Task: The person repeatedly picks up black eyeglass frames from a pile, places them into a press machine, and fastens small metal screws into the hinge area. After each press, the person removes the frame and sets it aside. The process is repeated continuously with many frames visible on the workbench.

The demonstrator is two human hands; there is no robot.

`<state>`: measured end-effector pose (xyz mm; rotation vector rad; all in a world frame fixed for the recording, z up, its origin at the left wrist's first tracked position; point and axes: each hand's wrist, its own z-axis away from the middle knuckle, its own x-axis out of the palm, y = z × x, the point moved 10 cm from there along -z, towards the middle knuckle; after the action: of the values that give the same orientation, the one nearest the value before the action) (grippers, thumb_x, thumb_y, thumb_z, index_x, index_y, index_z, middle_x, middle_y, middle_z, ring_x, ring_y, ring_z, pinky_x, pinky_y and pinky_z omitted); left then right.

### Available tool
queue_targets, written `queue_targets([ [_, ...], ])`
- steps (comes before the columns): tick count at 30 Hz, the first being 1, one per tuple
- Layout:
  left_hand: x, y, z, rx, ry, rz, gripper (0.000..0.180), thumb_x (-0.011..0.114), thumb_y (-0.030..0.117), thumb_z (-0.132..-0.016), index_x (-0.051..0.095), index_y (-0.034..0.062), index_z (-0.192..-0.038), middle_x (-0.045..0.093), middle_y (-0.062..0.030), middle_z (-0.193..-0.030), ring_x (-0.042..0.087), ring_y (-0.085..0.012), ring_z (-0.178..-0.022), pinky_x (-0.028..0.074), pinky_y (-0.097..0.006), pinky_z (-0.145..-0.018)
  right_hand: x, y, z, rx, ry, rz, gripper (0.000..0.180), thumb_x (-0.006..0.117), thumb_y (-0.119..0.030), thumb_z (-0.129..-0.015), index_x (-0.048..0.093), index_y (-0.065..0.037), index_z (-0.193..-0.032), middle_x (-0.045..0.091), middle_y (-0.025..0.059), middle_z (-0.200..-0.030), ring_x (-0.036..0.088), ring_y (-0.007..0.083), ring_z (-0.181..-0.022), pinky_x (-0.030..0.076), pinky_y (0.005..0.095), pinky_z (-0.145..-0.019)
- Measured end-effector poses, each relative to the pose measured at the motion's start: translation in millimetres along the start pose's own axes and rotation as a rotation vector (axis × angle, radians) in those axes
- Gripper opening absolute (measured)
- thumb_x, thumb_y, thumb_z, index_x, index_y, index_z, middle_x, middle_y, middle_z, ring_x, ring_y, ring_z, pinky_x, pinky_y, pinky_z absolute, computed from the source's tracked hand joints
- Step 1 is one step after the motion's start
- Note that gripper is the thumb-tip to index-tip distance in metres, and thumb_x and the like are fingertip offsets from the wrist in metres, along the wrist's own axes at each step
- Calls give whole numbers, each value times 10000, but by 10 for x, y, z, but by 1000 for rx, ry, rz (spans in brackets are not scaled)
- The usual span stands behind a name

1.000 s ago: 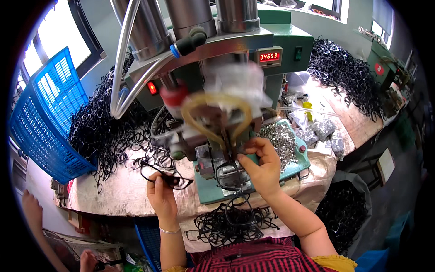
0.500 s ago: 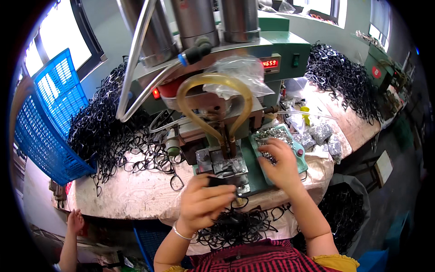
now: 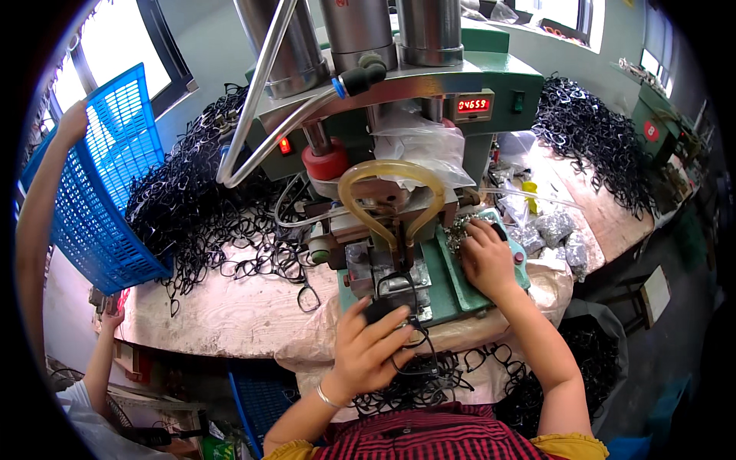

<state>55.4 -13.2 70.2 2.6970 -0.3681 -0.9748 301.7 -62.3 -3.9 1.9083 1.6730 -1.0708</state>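
Note:
My left hand [image 3: 369, 346] holds a black eyeglass frame [image 3: 399, 307] at the front of the green press machine [image 3: 429, 230], pushing it onto the metal fixture [image 3: 387, 280] under the yellow curved tube [image 3: 391, 184]. My right hand [image 3: 484, 257] rests on the green machine base, fingers down in a pile of small shiny metal parts [image 3: 460, 230]. More black frames [image 3: 429, 376] lie in a heap on my lap below the table edge.
A large pile of black frames [image 3: 199, 207] spills from a blue plastic crate [image 3: 100, 192] at left, tipped by another person's arm [image 3: 38, 222]. Another heap [image 3: 590, 130] lies at back right. Small foil bags [image 3: 552, 230] sit right of the machine.
My left hand brought a black frame from the left pile to the fixture. My right hand moved from the fixture to the metal parts. The other person's arm has risen to the crate.

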Motion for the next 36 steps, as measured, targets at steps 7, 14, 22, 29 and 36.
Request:
queue_targets([
  [7, -1294, -655, 748, -510, 394, -553, 150, 643, -51, -886, 632, -5, -1029, 659, -115, -1092, 591, -279, -1043, 443, -385, -938, -124, 699, 892, 868, 414, -964, 102, 672, -18, -912, 665, -24, -1014, 698, 17, -937, 642, 100, -889, 504, 247, -782],
  [14, -907, -2178, 628, -305, -132, -708, 98, 749, 86, -756, 697, 74, -838, 642, -94, -926, 578, -325, -935, 461, -434, -830, 100, 433, 332, 729, 396, -991, 103, 660, -27, -924, 699, -2, -1015, 690, 0, -914, 612, 68, -823, 480, 216, -749],
  [22, -841, -3278, 1188, -688, -72, -787, 342, 865, 202, -683, 694, 79, -951, 614, -118, -963, 555, -332, -1000, 460, -428, -875, -227, 293, 508, 670, 336, -655, 118, 694, -13, -876, 728, -6, -989, 722, 55, -886, 648, 136, -819, 502, 266, -794],
  [29, -833, -3115, 1207, -585, -47, -747, 152, 794, 152, -726, 739, 77, -846, 569, -150, -1288, 504, -402, -1166, 405, -450, -1017, -664, 325, 1004, 743, 347, -566, 104, 699, 27, -864, 715, 5, -965, 696, 56, -939, 632, 134, -887, 478, 264, -790],
  [36, -1031, -3131, 1127, -761, 97, -581, 216, 661, 141, -873, 573, 19, -717, 612, -74, -814, 551, -230, -708, 451, -382, -664, -650, -627, -197, 244, 216, -796, 179, 723, 30, -778, 689, 0, -952, 699, 96, -927, 672, 204, -862, 514, 326, -795],
])
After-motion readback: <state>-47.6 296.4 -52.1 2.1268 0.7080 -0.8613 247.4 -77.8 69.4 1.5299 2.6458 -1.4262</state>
